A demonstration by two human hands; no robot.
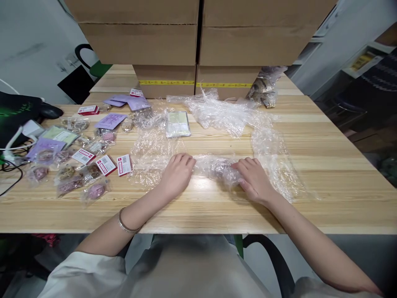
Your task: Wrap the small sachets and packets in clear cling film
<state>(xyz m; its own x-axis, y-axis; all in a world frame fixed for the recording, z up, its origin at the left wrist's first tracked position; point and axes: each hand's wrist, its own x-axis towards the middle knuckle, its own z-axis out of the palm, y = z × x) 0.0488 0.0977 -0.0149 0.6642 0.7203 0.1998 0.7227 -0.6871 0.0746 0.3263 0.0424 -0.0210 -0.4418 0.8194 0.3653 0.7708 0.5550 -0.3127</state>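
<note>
A strip of clear bubble wrap (pixel 203 165) stretches across the tabletop between my two hands. My left hand (pixel 177 174), with its fingers curled and close together, presses on the strip's left part. At the other end, my right hand (pixel 253 179) grips a rolled bubble wrap bundle (pixel 228 171), thumb on the near side and fingers behind. Something darker shows through the bundle, but its kind is blurred by the plastic. Beyond the strip lies a flat bagged packet with a pale green front (pixel 178 124).
Small bagged items (pixel 95 191), red-and-white label cards (pixel 106 165) and purple cards (pixel 111 121) crowd the left. Loose bubble wrap (pixel 217 109) lies behind and at right (pixel 276 161). Cardboard boxes (pixel 166 43) stack at the back, beside a filled plastic bag (pixel 265 87). Cables are far left.
</note>
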